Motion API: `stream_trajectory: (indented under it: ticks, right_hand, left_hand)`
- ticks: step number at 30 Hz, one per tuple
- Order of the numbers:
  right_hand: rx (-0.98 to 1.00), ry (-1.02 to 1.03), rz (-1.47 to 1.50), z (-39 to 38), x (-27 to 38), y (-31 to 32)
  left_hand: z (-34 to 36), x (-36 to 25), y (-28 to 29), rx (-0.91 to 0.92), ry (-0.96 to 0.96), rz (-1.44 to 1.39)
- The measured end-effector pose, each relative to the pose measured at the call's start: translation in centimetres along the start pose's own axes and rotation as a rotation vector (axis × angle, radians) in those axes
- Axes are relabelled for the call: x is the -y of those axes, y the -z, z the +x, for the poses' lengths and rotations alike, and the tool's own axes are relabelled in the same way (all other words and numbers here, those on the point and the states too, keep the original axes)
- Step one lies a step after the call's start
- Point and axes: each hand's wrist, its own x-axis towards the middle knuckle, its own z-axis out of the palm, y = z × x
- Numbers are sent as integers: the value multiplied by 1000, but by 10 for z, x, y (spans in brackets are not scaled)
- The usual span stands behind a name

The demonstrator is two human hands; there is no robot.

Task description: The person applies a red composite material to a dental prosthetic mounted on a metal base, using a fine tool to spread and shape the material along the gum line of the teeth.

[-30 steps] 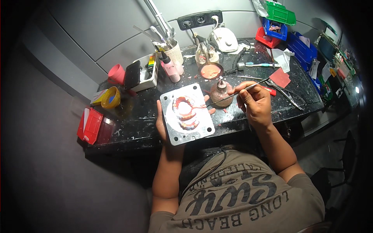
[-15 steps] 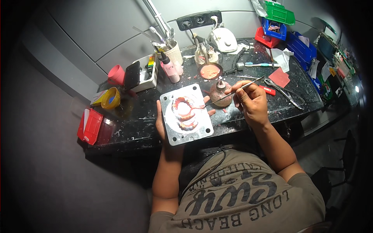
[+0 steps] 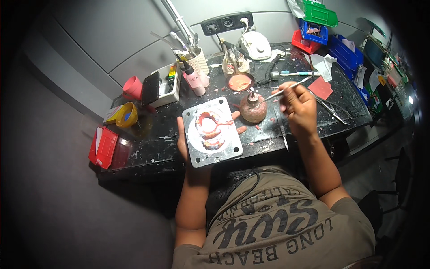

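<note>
My left hand (image 3: 181,141) supports a square metal dental flask half (image 3: 193,150) from below, its fingers wrapped round the edges. White plaster (image 3: 197,134) fills the flask, with pink wax and teeth (image 3: 208,121) set in a curved arch. In my right hand (image 3: 300,107) is a thin metal wax spatula (image 3: 274,95), gripped between thumb and fingers. Its tip reaches the neck of a round, pink-stained spirit lamp (image 3: 253,112), just right of the flask; I cannot make out a flame. A slim pointed tool (image 3: 284,133) lies below my right hand.
Behind the lamp sits a small pan of pink wax (image 3: 239,81). A pink bottle (image 3: 195,80), a white tray (image 3: 172,92) and a yellow bowl (image 3: 126,114) stand to the left. Pliers (image 3: 333,111), a pink wax sheet (image 3: 320,88) and a toothbrush (image 3: 300,73) lie to the right.
My right hand has moved right and slightly up, taking the wax spatula's tip from the flask to the lamp's neck. The flask in my left hand has barely shifted.
</note>
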Motion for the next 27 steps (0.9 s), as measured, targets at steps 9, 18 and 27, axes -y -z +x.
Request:
stream_trajectory:
  ticks: [9, 18, 27]
  right_hand:
    - [-59, -188, -651, 33, 47, 96]
    - [-271, -59, -869, 49, 34, 147]
    - [-64, -207, -1520, 75, 46, 195]
  left_hand:
    - [-2, -8, 22, 132, 40, -42]
    - [-6, -18, 19, -323, -272, 659]
    - [-6, -35, 2, -452, -285, 922]
